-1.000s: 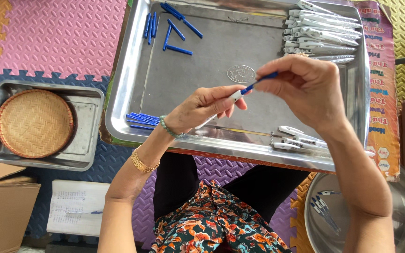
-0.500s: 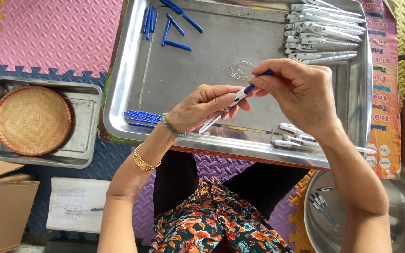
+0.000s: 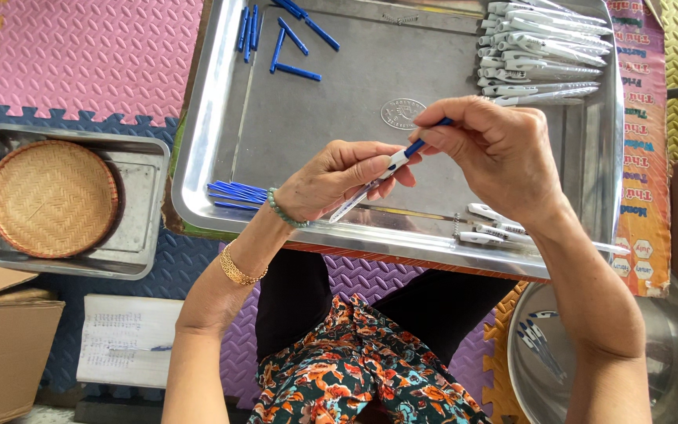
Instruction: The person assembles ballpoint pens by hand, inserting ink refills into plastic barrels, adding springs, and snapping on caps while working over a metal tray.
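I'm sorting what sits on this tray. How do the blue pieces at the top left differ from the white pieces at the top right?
The blue pieces are thin, plain sticks; the white pieces are longer and thicker, with clips. The blue ones lie scattered at odd angles; the white ones lie stacked side by side, all pointing across the tray. Both are loose pen parts lying flat on the same steel tray, untouched by either hand.

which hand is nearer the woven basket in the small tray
Left. The left hand holds the pen over the big tray, closer to the woven basket at far left. The right hand is farther right, pinching the pen's blue end.
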